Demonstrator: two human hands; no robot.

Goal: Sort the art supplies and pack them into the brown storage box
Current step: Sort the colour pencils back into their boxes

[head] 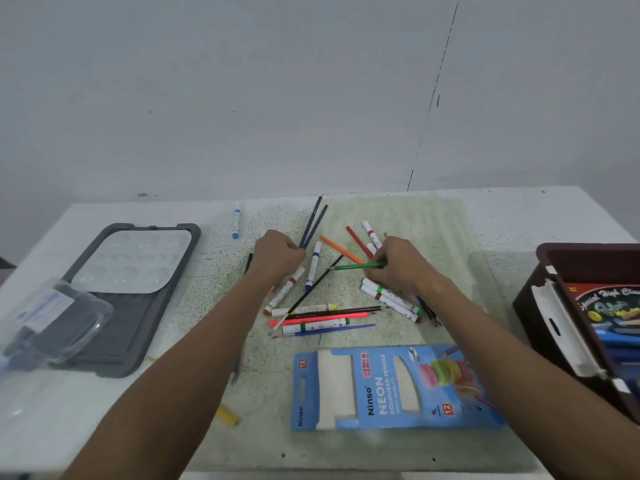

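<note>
1. The left hand [278,255], arm stretched forward, is curled round two dark blue pencils [313,221] pointing away.
2. The right hand [400,263] pinches a green pencil [358,266] above scattered markers [388,296] on the surface [502,216].
3. The brown storage box [540,299] sits at far right, partly filled.

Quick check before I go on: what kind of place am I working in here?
Probably a plain craft or hobby table indoors: a white table against a bare wall, scattered markers, a paint palette and a brown storage box.
</note>
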